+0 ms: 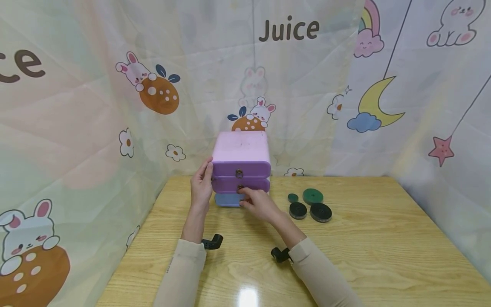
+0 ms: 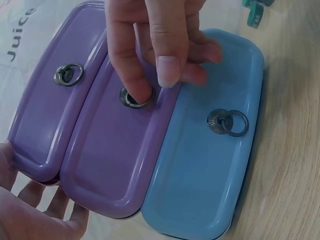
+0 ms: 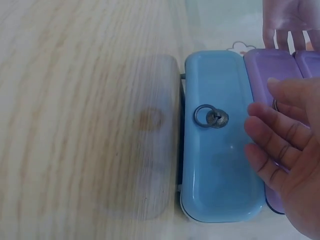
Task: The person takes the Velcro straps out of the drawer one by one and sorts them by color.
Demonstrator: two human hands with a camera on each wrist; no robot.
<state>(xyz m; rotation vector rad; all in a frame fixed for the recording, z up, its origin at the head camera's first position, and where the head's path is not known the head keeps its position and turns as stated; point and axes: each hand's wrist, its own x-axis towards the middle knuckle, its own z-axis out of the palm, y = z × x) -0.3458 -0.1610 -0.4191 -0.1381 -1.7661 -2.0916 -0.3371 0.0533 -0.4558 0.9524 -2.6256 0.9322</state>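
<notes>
A small cabinet with a pink top [image 1: 241, 145] stands on the table, with two purple drawers over a blue one. My left hand [image 1: 201, 185] rests against its left side, fingers extended along it and thumb near the front corner. In front of the middle purple drawer [image 2: 110, 160] is my right hand [image 1: 261, 204]. Its index finger is hooked in that drawer's metal ring pull [image 2: 145, 105], while the thumb and other fingers stay off the ring. The blue drawer [image 3: 220, 165] below and the upper purple drawer [image 2: 60, 115] each carry a similar ring. All three drawers look closed.
Right of the cabinet lie two green rolls, one larger [image 1: 313, 196] and one small [image 1: 293, 198], and two black rolls [image 1: 320, 212]. A printed cloth [image 1: 207, 85] hangs behind the wooden table [image 1: 368, 247] and along its sides.
</notes>
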